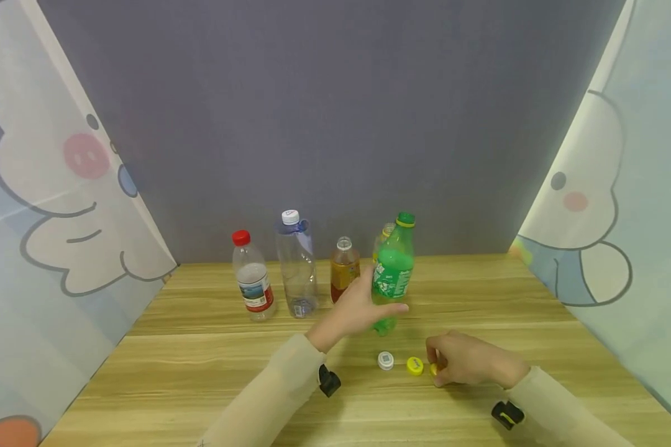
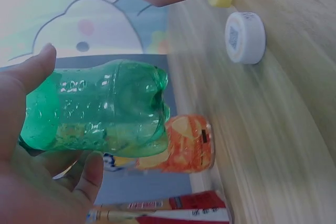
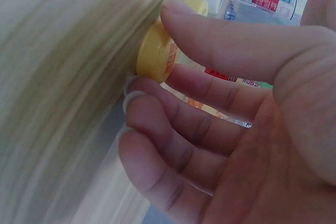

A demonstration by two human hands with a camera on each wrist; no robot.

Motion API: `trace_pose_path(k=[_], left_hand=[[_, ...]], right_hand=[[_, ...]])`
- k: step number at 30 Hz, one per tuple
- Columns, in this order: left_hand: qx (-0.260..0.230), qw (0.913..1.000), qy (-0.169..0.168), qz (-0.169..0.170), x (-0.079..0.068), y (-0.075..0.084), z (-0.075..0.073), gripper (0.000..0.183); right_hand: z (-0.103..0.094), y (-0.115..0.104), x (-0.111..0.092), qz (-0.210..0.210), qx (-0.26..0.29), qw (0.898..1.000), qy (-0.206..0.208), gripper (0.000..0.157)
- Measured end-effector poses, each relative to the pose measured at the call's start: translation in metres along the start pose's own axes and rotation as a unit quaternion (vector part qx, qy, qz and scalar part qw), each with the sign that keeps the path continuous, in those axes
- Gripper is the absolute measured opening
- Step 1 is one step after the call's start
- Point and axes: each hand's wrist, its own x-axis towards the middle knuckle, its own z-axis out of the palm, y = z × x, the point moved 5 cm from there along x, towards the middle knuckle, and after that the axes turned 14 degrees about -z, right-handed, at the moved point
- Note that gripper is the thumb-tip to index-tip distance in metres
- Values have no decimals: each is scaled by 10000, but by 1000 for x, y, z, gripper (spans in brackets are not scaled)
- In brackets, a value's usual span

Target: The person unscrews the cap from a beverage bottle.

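In the head view my left hand (image 1: 360, 301) grips a green plastic bottle (image 1: 394, 264) round its side, thumb toward me. The bottle leans slightly to the right; in the left wrist view its base looks raised off the tabletop. My right hand (image 1: 472, 359), low over the table, pinches a yellow bottle cap (image 3: 153, 53) between thumb and fingers. The cap stands tilted on edge by the wood in the right wrist view. To its left lie another yellow cap (image 1: 415, 366) and a white cap (image 1: 386, 361).
Behind stand a clear bottle with a red cap (image 1: 253, 276), a tall clear bottle with a white cap (image 1: 297, 267) and an uncapped brown bottle (image 1: 344, 267). An orange-labelled bottle (image 2: 191, 142) is partly hidden by the green one. A grey panel (image 1: 335, 124) rises at the back.
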Motion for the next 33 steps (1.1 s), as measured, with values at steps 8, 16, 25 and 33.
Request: trace_pose_path(k=[8, 16, 25, 33], left_hand=[[579, 9979, 261, -155, 11, 7, 15, 87], [885, 9950, 414, -216, 23, 8, 31, 88], [1046, 9931, 465, -266, 35, 1, 51, 81], [1167, 9908, 572, -369, 43, 3, 58, 79]], right_hand=[[-1, -2, -3, -50, -89, 9999, 45, 27], [-8, -8, -5, -106, -331, 9992, 207, 27], [-15, -20, -8, -291, -412, 9982, 329, 24], [-17, -28, -9, -415, -401, 9978, 323, 21]])
